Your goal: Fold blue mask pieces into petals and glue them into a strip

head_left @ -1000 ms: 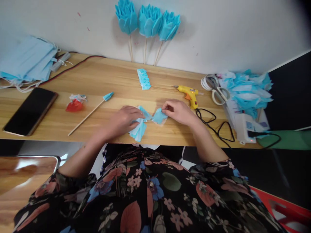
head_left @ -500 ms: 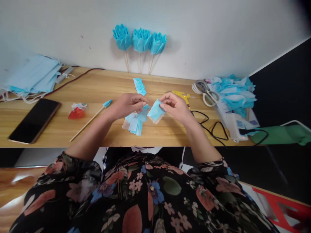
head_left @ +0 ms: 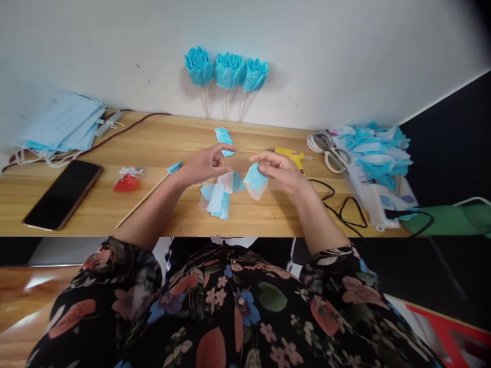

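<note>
My right hand (head_left: 280, 171) pinches a small light-blue fabric petal (head_left: 256, 179) with a pale lower edge, held above the table. To its left, my left hand (head_left: 209, 164) hovers with the index finger stretched out and the thumb apart; no piece shows between them. A thin pale strand seems to run from the index fingertip towards the right. Beneath and in front of the left hand, a loose pile of blue and white fabric pieces (head_left: 218, 200) lies on the wood. Beyond the fingers sits a crinkled blue strip (head_left: 223, 137), partly covered.
Blue fabric flowers (head_left: 229, 71) on sticks lean against the wall. A blue-tipped stick (head_left: 143, 199), red packet (head_left: 127, 183), phone (head_left: 63, 194) and masks (head_left: 63, 122) lie left. Right are a yellow glue gun (head_left: 289, 154), scissors (head_left: 337, 159), fabric scraps (head_left: 379, 153) and a power strip (head_left: 378, 204).
Both hands have risen from the tabletop. My right hand has lifted the blue petal off the table, and my left hand has come away from the pile with its fingers spreading.
</note>
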{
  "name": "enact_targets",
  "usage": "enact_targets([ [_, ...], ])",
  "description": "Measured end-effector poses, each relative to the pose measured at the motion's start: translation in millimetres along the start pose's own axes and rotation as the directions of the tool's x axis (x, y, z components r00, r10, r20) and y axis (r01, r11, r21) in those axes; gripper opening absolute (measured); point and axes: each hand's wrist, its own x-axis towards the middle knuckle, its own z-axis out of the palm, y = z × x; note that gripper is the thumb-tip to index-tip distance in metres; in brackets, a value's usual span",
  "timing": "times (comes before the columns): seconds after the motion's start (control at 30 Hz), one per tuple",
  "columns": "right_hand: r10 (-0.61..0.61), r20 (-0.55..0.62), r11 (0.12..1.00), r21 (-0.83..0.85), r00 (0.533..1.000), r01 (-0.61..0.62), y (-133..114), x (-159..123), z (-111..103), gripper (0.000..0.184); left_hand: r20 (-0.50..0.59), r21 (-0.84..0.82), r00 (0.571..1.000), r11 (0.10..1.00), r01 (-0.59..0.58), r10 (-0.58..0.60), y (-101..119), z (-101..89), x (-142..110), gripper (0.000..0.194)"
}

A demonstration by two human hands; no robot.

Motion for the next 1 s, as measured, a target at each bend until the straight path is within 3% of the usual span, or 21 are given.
enact_targets([
  [0.1,0.064,0.109,0.971,-0.236,0.992,-0.037,3.9,-2.7,-7.2,0.038,-0.077,-0.003,0.997,1.000,-0.007,0.007,5.0,-0.1,11.1,0.033],
  [0.2,0.066,0.094,0.850,-0.527,0.993,-0.007,3.1,-4.5,-11.0,0.039,-0.156,-0.038,0.988,0.999,-0.001,-0.005,2.6,3.8,20.9,0.024],
  [0.27,0.080,0.092,0.782,-0.623,0.993,-0.005,-0.8,-6.2,-11.3,0.028,-0.202,-0.070,0.979,0.998,0.005,-0.019,-3.8,6.0,23.2,0.022],
  [0.43,0.023,0.098,0.879,-0.475,0.995,0.026,-9.5,-13.9,-9.9,0.040,-0.300,-0.103,0.954,0.995,-0.005,-0.026,-21.5,5.5,17.6,0.018],
  [0.63,-0.062,0.020,0.977,-0.202,0.998,0.064,-2.3,-6.6,-2.0,0.036,-0.271,-0.119,0.963,0.993,-0.019,-0.014,-19.2,9.8,14.2,0.022],
  [0.87,-0.121,-0.002,0.987,-0.111,0.993,0.120,-12.4,32.3,12.8,0.051,-0.231,-0.094,0.973,0.995,-0.036,0.014,-8.6,10.7,10.1,0.049],
  [1.0,-0.148,-0.016,0.982,-0.125,0.989,0.144,-13.6,48.9,22.0,0.054,-0.286,-0.084,0.958,0.995,-0.048,0.022,-5.5,11.2,10.0,0.045],
])
